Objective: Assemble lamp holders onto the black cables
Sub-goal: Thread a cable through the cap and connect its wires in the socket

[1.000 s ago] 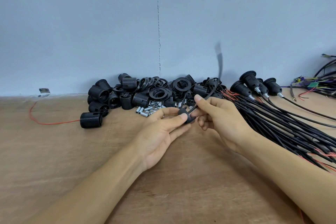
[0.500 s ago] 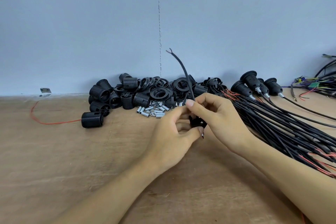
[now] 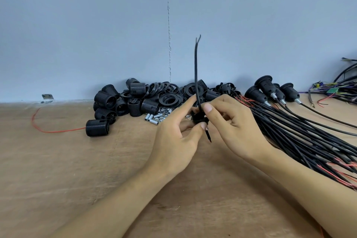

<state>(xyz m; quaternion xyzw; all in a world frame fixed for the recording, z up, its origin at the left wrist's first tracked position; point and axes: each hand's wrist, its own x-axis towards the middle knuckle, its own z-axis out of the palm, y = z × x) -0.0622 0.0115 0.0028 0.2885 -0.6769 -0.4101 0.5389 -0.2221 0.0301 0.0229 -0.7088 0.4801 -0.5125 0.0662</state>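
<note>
Left grip [image 3: 173,139] pinches a small black holder part [image 3: 199,119] btw thumb & fingers, just above the desk [image 3: 77,179], mid-frame. Right grip [image 3: 233,127] pinches a black cable [image 3: 196,67] right at that part. Cable stands near upright w/ split tip on top; short end pokes out below the fingers. Behind, by the wall: pile of holders [image 3: 146,98] & rings, w/ metal sleeves [image 3: 157,117] in front. One holder [image 3: 97,127] lies apart on the left, at the end of a red wire [image 3: 58,131]. Cable bundle [image 3: 309,133] fans out on the right, a few wired holders [image 3: 268,89] beyond it.
</note>
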